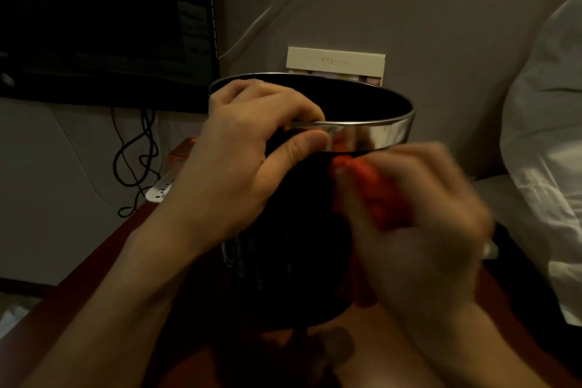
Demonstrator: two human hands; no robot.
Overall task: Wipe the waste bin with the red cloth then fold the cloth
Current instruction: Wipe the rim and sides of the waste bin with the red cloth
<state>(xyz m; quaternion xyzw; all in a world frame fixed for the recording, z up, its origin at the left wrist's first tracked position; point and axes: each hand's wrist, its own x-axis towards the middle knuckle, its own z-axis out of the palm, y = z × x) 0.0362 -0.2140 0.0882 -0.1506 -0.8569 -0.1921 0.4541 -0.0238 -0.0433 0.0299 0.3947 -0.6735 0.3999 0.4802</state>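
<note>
Hands are working on a black waste bin (293,261) that is standing upright on a reddish-brown table (94,287). The left hand (248,161) is gripping the bin's shiny metal rim (371,134), fingers curling over the top and thumb pressing on the outside. The right hand (419,236), blurred, is clutching a bunched red cloth (371,195) and holding it against the bin's near wall just below the rim. Behind the bin, a pale box (335,64) is leaning on the wall, and a dark monitor (104,19) is sitting to the left.
</note>
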